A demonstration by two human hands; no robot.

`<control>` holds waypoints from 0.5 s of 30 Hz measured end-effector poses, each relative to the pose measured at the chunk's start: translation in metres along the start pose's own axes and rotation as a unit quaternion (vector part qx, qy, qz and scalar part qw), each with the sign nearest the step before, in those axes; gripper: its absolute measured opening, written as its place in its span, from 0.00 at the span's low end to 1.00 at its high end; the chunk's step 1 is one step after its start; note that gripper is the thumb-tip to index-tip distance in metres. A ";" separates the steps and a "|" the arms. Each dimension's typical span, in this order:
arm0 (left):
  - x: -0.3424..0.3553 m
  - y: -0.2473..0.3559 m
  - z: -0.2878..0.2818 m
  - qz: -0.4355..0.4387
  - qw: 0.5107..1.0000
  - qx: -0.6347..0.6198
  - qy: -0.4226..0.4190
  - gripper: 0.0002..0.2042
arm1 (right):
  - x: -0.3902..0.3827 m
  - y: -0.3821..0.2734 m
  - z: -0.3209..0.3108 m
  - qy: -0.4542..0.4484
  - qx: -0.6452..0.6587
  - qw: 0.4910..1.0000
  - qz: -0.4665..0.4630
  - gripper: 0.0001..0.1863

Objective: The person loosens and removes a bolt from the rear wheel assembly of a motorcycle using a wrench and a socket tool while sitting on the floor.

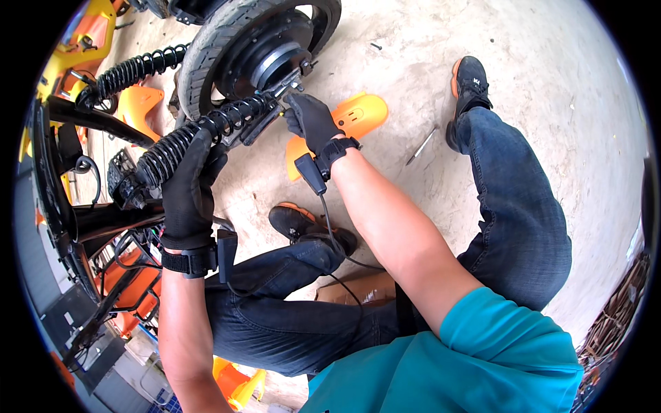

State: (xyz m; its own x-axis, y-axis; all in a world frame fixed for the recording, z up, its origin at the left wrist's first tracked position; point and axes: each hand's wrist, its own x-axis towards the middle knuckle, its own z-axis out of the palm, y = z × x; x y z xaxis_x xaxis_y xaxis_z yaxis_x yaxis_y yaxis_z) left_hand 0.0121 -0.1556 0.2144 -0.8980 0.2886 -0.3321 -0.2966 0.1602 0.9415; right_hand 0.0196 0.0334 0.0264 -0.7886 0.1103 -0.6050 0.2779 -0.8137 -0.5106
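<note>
In a black glove, my left hand (pixel 189 196) is wrapped around the near coil-spring shock absorber (pixel 228 118), toward its frame end. This shock runs from the black frame (pixel 103 220) up to the axle end of a wheel with a black tyre (pixel 201 65). My right hand (pixel 313 120), gloved too, is at the wheel end of the shock, beside the axle fittings (pixel 296 81). Its fingers are closed together, and a small yellow spot shows by the fingertips. Whatever they grip is too small and covered to name. The wheel's dark round hub (pixel 272 58) lies just beyond.
An orange-yellow plastic panel (pixel 365 112) lies on the floor behind my right hand. A thin screwdriver-like tool (pixel 421 146) and a small bolt (pixel 376 47) rest on the concrete. Another shock absorber (pixel 141 70) is farther left. My shoes (pixel 471 79) stand around the work, and cables hang from both wrists.
</note>
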 end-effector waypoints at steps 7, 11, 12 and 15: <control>0.001 0.001 0.002 -0.017 1.000 -0.014 0.017 0.17 | -0.002 0.032 -0.031 0.062 -0.037 0.997 0.000 0.16; 0.000 0.002 0.002 -0.012 1.000 -0.005 0.020 0.16 | -0.002 0.046 -0.049 0.102 -0.036 0.994 -0.006 0.15; 0.000 0.002 0.002 -0.009 1.000 -0.007 0.017 0.16 | -0.003 0.049 -0.053 0.106 -0.034 0.994 -0.004 0.15; -0.001 0.005 0.008 -0.001 0.999 -0.022 0.027 0.15 | -0.001 0.059 -0.067 0.120 -0.016 0.993 0.007 0.13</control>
State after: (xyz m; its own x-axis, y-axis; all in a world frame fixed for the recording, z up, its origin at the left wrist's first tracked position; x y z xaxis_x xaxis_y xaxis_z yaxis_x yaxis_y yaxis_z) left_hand 0.0144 -0.1478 0.2194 -0.9134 0.2364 -0.3314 -0.3114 0.1187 0.9428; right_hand 0.0730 0.0236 -0.0442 -0.6326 0.2344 -0.7381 0.3077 -0.7985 -0.5174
